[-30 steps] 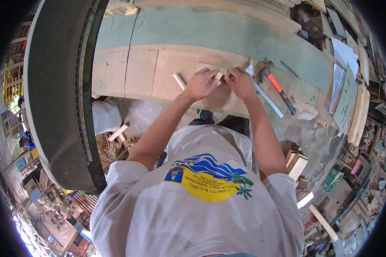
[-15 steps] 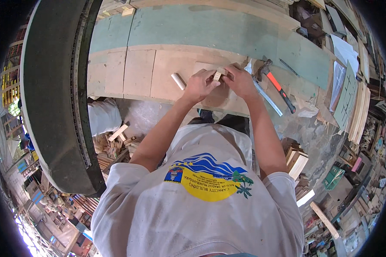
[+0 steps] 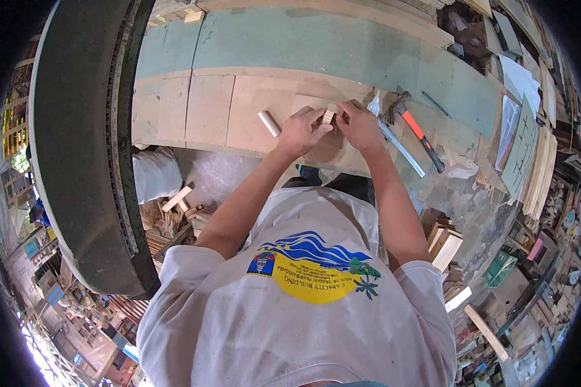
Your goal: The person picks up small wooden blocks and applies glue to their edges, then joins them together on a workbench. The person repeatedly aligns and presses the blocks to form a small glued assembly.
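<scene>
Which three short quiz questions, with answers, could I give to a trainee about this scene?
1. True or false: the hammer lies to the right of the right hand.
2. What is the left hand holding? A) a pencil; B) a small wooden piece; C) a saw.
3. Which two colours show on the hammer's handle?

Key: 1. True. 2. B. 3. Orange-red and black.

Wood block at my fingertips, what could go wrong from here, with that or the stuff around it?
The block is small and pinched at the fingertips of your left hand, so it could slip. The pale cylinder lies loose beside that hand and might roll if nudged. The hammer lies to the right of your right hand; a sideways sweep could knock it.
</scene>
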